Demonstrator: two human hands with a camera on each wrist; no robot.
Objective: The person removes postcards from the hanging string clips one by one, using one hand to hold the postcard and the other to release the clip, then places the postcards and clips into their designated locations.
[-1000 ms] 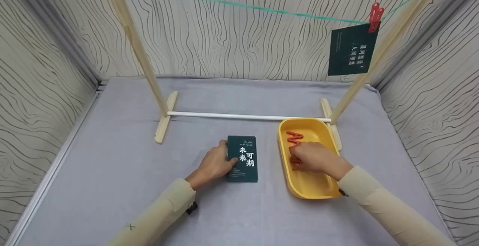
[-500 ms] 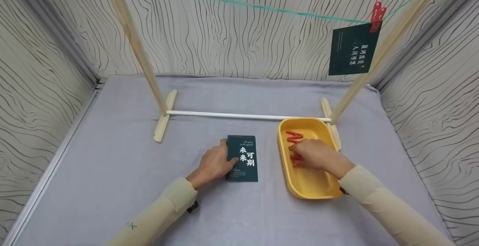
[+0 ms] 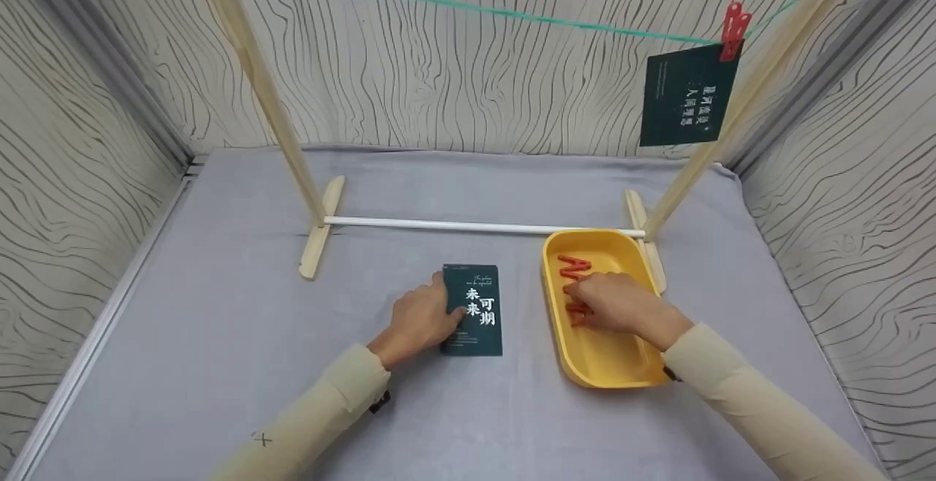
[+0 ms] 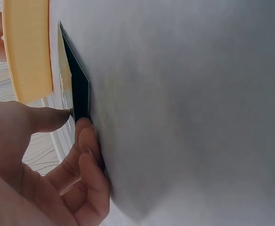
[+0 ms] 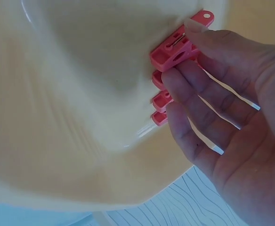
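My left hand [image 3: 417,320] holds a dark green card [image 3: 479,338] with white characters at its left edge, over the cloth. In the left wrist view the thumb [image 4: 52,118] lies on the card's upper face and the curled fingers [image 4: 91,150] are at its lower side. My right hand [image 3: 621,304] reaches into a yellow plastic tray [image 3: 610,375]. There it pinches a red clothespin [image 5: 175,49] between thumb and fingers, as the right wrist view shows. More red clothespins [image 3: 574,263] lie in a row along the tray's left side, partly hidden by the hand.
A wooden stand rises behind, with a left post [image 3: 267,93], a right post [image 3: 760,93] and a white crossbar [image 3: 446,225]. Between the posts runs a green string [image 3: 468,6]. Near its right end a red clothespin [image 3: 733,31] holds another dark green card [image 3: 676,115].
Both hands stay almost where they were. The right hand has shifted very slightly away from the body inside the tray; the left keeps its hold on the card.
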